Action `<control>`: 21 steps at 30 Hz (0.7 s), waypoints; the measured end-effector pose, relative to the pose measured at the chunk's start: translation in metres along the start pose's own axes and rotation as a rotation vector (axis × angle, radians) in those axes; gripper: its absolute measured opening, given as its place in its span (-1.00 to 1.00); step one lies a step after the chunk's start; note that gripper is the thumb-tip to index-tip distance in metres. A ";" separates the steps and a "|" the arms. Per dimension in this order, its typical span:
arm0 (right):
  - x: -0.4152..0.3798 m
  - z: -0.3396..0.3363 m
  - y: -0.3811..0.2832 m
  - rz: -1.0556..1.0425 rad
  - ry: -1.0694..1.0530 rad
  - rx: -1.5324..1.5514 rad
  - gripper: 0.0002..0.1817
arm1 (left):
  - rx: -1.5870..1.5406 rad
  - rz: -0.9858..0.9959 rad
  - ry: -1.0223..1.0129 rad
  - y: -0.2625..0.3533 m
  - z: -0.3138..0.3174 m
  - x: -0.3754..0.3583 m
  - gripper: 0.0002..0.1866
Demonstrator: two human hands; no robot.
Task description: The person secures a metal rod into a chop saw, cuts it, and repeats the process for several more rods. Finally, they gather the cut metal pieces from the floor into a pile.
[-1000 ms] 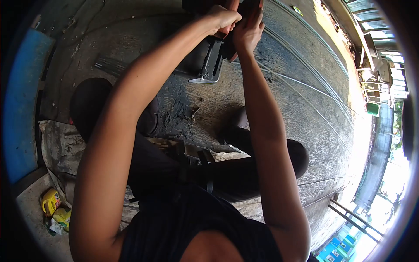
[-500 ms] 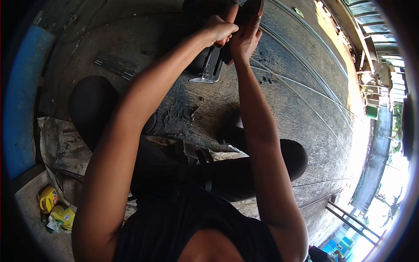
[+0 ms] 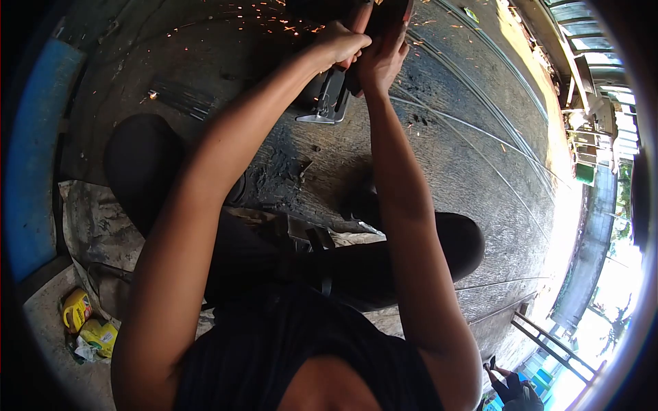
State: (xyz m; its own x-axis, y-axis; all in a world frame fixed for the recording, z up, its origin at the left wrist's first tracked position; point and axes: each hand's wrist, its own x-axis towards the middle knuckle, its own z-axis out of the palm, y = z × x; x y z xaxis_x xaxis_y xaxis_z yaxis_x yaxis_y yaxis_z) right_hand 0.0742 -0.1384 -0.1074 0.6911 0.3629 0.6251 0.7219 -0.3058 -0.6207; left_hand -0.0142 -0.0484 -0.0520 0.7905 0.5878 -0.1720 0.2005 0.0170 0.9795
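Observation:
At the top of the head view, my left hand [image 3: 343,46] is wrapped around the orange-red handle [image 3: 360,17] of a cut-off saw. Its grey metal frame [image 3: 332,99] extends below my fist, toward me. Close beside it, my right hand [image 3: 384,63] grips a dark, red-edged part [image 3: 404,15] of the saw, with its fingers pointing up along it. Orange sparks [image 3: 281,26] spray out to the left near the top edge. The cutting point lies out of sight, past the frame's edge.
Long thin metal rods [image 3: 473,89] lie across the floor on the right. A bundle of short dark rods [image 3: 181,103] rests at left. Yellow containers [image 3: 77,310] sit at lower left by a blue panel [image 3: 42,157]. Another person [image 3: 510,390] is at lower right.
Sparks have appeared around the saw and across the floor at left. Both hands have shifted slightly, still gripping. More of the other person shows at lower right.

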 end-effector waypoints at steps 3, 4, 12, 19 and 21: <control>-0.001 0.002 0.004 -0.023 0.010 -0.003 -0.25 | 0.008 -0.006 -0.011 -0.001 -0.002 0.000 -0.72; 0.000 0.002 0.002 -0.054 0.029 -0.012 -0.25 | 0.013 -0.011 -0.011 -0.002 -0.001 0.002 -0.72; -0.003 -0.001 -0.005 0.062 0.000 0.023 -0.27 | 0.008 -0.030 -0.009 -0.008 0.001 0.006 -0.76; -0.006 0.002 0.002 -0.024 0.028 0.009 -0.27 | 0.025 0.016 -0.003 -0.010 0.002 0.006 -0.75; -0.004 0.005 0.004 -0.042 0.030 -0.004 -0.27 | 0.032 0.027 0.001 -0.012 0.002 0.007 -0.75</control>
State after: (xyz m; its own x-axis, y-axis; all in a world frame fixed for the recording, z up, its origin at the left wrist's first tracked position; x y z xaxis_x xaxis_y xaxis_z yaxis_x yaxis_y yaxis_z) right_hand 0.0745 -0.1371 -0.1147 0.6609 0.3490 0.6644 0.7504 -0.2948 -0.5916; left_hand -0.0096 -0.0456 -0.0649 0.7952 0.5887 -0.1450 0.1973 -0.0252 0.9800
